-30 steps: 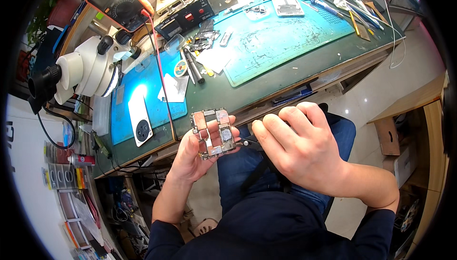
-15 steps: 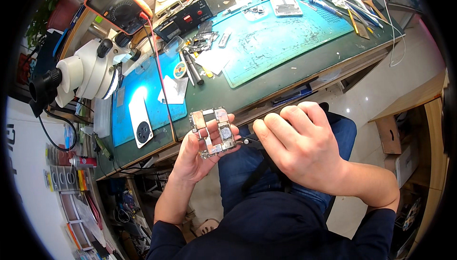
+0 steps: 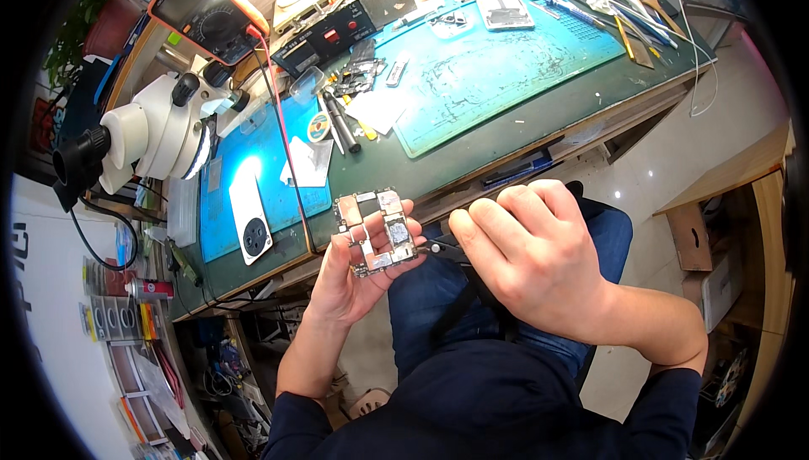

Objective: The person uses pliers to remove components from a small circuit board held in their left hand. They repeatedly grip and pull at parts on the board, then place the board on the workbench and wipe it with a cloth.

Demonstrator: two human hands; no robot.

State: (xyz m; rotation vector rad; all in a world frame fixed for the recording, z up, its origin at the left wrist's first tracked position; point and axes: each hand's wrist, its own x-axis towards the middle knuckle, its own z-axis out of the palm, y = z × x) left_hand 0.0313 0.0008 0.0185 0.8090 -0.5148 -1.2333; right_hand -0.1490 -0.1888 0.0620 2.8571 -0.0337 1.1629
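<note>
Head view: circuit board (image 3: 397, 230), just left of centre.
Left hand (image 3: 344, 288): holding its edges.
Right hand (image 3: 533, 262): curled round dark tool (image 3: 450, 249).
Risk: a tool slip could scratch the circuit board.

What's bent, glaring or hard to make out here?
Head view, rim: fisheye distortion bows the wooden cabinet; head view, left: glare washes out the upper end of the white panel; head view, centre: the circuit board has parts too small to distinguish.

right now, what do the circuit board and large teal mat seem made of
Circuit board: probably rigid laminate, thin and flat, with slightly shiny copper-coloured patches, likely metal. Large teal mat: perhaps rubber or silicone, mostly dull with dark scuffs.
</note>
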